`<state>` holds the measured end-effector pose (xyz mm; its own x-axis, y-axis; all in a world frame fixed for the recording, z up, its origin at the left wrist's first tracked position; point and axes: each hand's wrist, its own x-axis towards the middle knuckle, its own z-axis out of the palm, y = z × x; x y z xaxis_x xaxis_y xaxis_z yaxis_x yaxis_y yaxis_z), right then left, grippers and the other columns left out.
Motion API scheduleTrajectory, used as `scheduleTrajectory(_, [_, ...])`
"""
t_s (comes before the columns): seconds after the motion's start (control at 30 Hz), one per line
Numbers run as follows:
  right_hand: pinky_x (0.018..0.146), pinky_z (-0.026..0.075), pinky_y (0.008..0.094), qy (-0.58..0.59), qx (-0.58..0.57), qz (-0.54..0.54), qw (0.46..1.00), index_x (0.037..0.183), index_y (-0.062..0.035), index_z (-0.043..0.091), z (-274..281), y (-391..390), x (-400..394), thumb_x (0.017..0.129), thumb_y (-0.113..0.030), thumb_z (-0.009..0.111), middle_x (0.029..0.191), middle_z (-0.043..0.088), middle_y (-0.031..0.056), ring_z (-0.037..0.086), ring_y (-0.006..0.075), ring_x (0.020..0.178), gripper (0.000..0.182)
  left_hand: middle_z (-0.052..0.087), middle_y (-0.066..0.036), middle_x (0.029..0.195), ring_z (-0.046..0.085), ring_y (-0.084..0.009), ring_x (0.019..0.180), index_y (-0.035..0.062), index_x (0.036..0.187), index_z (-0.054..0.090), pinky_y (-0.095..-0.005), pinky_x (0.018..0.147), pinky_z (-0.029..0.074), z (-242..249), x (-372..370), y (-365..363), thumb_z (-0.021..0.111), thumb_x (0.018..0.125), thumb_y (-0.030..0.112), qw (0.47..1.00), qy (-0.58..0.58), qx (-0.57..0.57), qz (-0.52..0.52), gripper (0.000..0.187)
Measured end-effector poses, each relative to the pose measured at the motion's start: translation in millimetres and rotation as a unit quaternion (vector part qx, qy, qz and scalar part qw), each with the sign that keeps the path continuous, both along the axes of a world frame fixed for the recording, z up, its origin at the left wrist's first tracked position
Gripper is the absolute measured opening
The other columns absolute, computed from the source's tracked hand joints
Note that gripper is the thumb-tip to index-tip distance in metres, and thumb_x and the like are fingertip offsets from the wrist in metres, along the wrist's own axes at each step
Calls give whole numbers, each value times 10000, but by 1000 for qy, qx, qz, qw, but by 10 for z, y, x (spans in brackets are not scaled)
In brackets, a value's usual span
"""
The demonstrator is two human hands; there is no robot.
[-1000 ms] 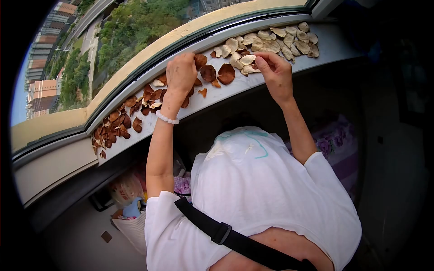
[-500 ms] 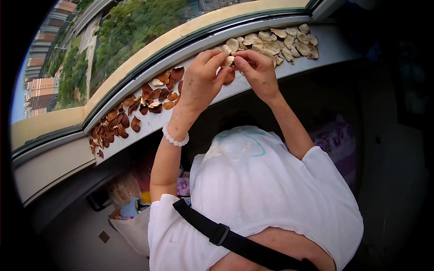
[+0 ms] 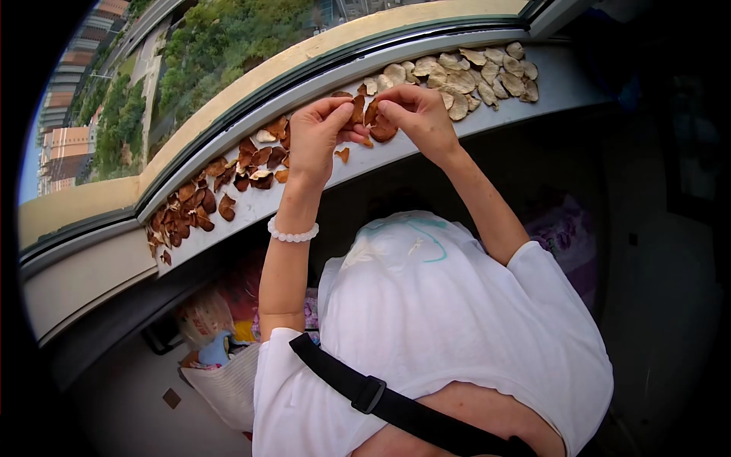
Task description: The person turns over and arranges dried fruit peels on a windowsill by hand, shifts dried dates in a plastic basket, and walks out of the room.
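Observation:
Brown dried slices [image 3: 183, 213] lie along the left and middle of a white windowsill [image 3: 426, 139]. Pale dried slices [image 3: 461, 80] cover its right part. My left hand [image 3: 324, 133], with a white bead bracelet at the wrist, pinches a brown piece [image 3: 357, 110] between thumb and fingers. Close beside it, my right hand [image 3: 417, 122] has its thumb and fingertips closed on another brown piece [image 3: 371, 112]. Under the right fingertips a larger brown slice [image 3: 384, 129] rests on the sill. A small brown piece [image 3: 343, 154] lies just right of my left wrist.
The window frame [image 3: 251, 107] runs behind the sill, with trees [image 3: 236, 46] and buildings outside. Below the sill at the left stand a white striped bag [image 3: 225, 388] with items in it and a clear plastic bag [image 3: 204, 316]. Purple flowered fabric [image 3: 563, 236] is at the right.
The pale piece between my fingertips is gone from them, and brown pieces are there now. My left hand has moved slightly left and down, and my right hand slightly left.

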<state>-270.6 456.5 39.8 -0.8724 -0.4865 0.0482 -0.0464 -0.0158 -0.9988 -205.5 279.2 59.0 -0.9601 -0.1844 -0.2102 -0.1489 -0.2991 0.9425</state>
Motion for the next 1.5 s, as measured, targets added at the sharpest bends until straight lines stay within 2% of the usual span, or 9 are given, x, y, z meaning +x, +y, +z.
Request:
scheduleTrajectory(0.3, [637,525,265,-4,71,29,997,1007,32,709,-71,-45,-261,943,-139,648,840,720,82,663,127,705,193,714,-188,895,696,-187,643,-58,1050,583,-260,571,591,-70,19,-207,597,977,77,995,-45,39,75,154])
scheduleTrajectory(0.37, [631,517,297,208,225,-40,951,1002,6,711,-53,-67,-313,924,-133,644,818,712,123,662,180,663,173,717,-182,879,680,-165,614,-62,1067,578,-250,559,581,-64,70,-284,599,973,79,993,-42,-5,112,170])
scheduleTrajectory(0.5, [707,528,385,371,309,-44,875,928,-30,685,-137,-138,-361,896,-115,656,859,678,112,654,291,795,95,717,-107,825,614,-98,549,-34,971,631,-220,507,488,-143,185,-376,599,961,76,971,-61,-210,92,115])
scheduleTrajectory(0.57, [728,526,401,403,336,-19,851,913,-35,678,-135,-186,-344,899,-114,654,873,667,104,645,297,841,84,713,-105,809,621,-147,571,-17,896,661,-275,547,485,-182,217,-330,624,925,77,962,-71,-245,96,106])
scheduleTrajectory(0.67, [766,525,414,445,364,8,818,910,-43,680,-166,-270,-323,889,-95,651,896,653,94,630,299,899,63,667,-153,882,655,-336,771,15,889,698,-411,723,513,-242,227,-270,629,870,76,849,13,-523,81,94])
scheduleTrajectory(0.77, [799,522,411,446,354,34,822,943,-47,696,-161,-360,-269,853,-60,649,907,657,96,622,298,919,103,663,-142,955,655,-365,819,23,912,714,-441,739,516,-216,175,-218,626,885,84,785,2,-618,50,110])
scheduleTrajectory(0.93, [833,517,408,421,306,2,854,994,-44,718,-151,-330,-369,807,-30,652,940,680,105,610,308,941,199,668,-112,1004,650,-344,903,30,964,719,-442,772,522,-251,58,-287,617,870,44,768,27,-637,66,140])
scheduleTrajectory(1.13, [865,491,404,472,384,-14,794,958,-53,729,-198,-197,-515,793,-34,691,1004,701,74,595,286,992,170,695,-62,1205,602,-265,1046,53,1159,674,-396,892,473,-320,-16,-189,607,815,8,703,184,-686,-39,353])
scheduleTrajectory(1.5, [942,407,392,472,393,47,787,854,-72,730,-274,-319,-511,822,-123,701,974,693,17,570,259,1059,67,705,-72,1184,604,-264,1033,50,1139,671,-411,884,462,-340,9,-247,615,846,55,681,115,-722,-42,298])
